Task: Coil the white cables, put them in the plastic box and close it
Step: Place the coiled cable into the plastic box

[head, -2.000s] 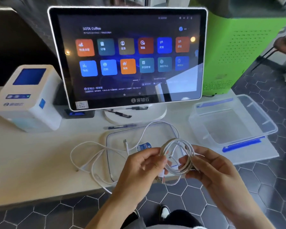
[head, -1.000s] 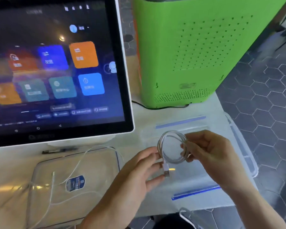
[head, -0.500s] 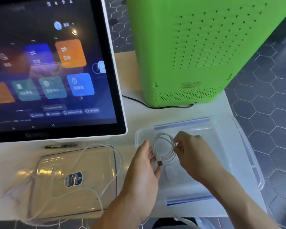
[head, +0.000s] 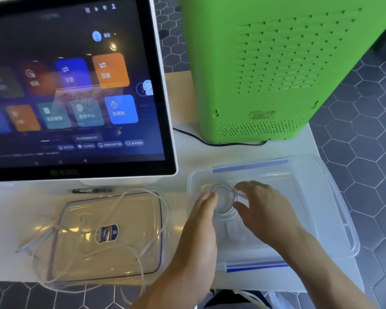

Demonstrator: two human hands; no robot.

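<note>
The clear plastic box (head: 334, 197) with blue clips stands open on the white table, right of centre. A small coiled white cable (head: 224, 199) lies inside it near the far left corner. My left hand (head: 201, 221) reaches in with straight fingers touching the coil's left edge. Over the box, my right hand (head: 265, 210) has its fingers loosely spread at the coil's right edge. The clear lid (head: 62, 219) with a blue label lies flat to the left. A loose white cable (head: 54, 229) sprawls uncoiled over and around the lid.
A large touchscreen (head: 76, 85) stands at the back left, a pen (head: 91, 191) in front of its base. Behind the box is a green machine (head: 265, 63) with a black cord (head: 198, 139). The table's front edge runs just below the lid and box.
Both hands carried the coil from in front of me to the right and lowered it into the box. The right hand's fingers have loosened from the coil.
</note>
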